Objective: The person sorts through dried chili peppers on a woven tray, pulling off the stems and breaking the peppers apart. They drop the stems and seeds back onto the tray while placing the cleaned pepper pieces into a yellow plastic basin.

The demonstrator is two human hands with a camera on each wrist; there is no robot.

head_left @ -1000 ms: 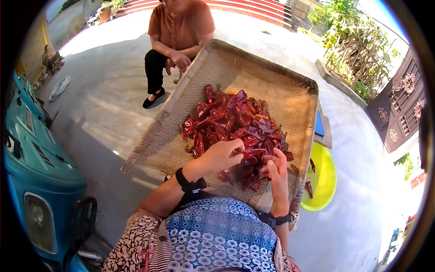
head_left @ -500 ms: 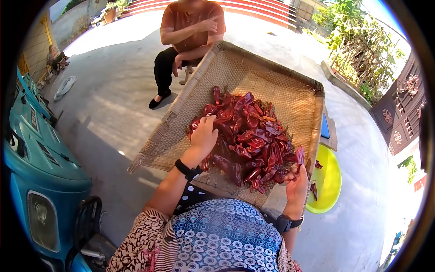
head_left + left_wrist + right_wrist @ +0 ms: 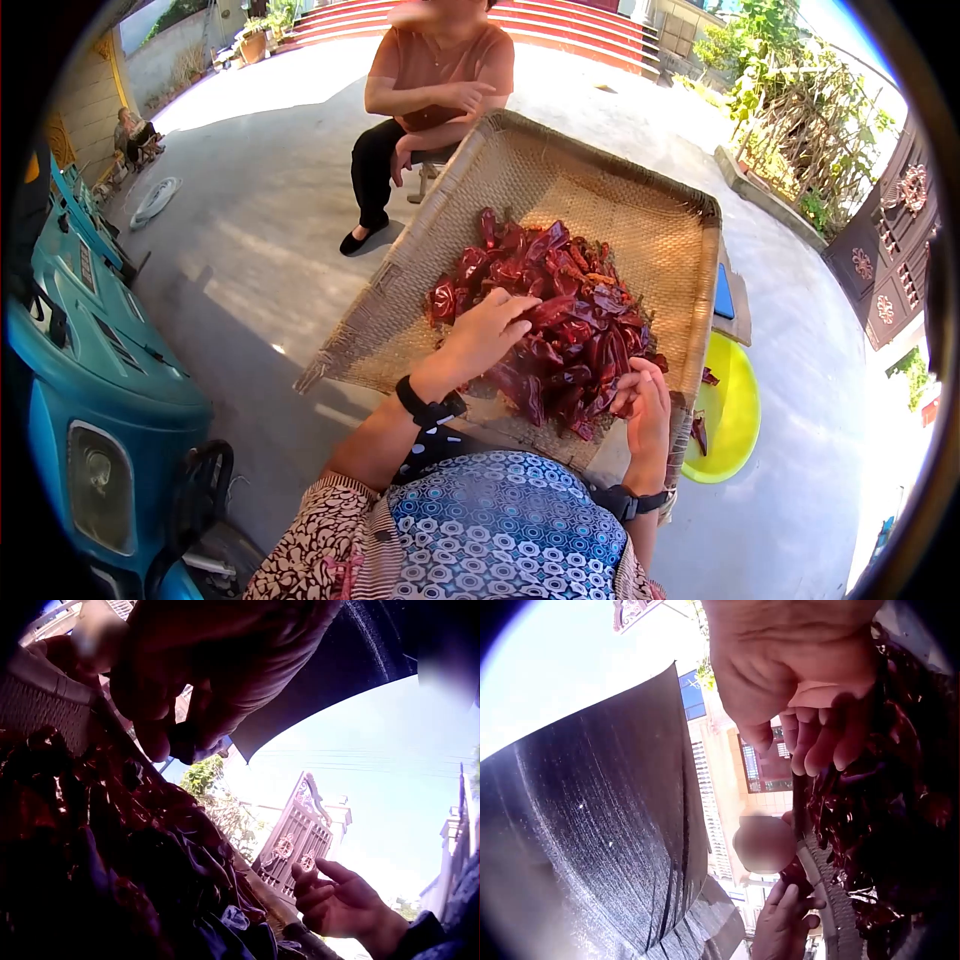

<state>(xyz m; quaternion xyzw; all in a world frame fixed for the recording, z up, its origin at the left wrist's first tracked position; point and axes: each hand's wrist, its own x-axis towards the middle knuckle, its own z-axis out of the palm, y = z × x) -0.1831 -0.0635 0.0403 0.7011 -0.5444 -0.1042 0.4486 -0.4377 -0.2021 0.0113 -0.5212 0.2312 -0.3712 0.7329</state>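
Bare left hand [image 3: 480,335], in the head view, is held at dark-red dried peppers [image 3: 565,335] heaped in a square woven tan tray [image 3: 660,240]; its grip cannot be told. Pods might be cracked by squeezing. From the left wrist, the right hand [image 3: 341,907] is seen relaxed, empty; from the right, glossy, wrinkled skins.

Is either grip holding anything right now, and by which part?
The right grip holds nothing. The left grip is at the dried red chilies; whether it pinches one, or where, cannot be told.

Woven tray [image 3: 665,225], red peppers [image 3: 575,315] piled inside
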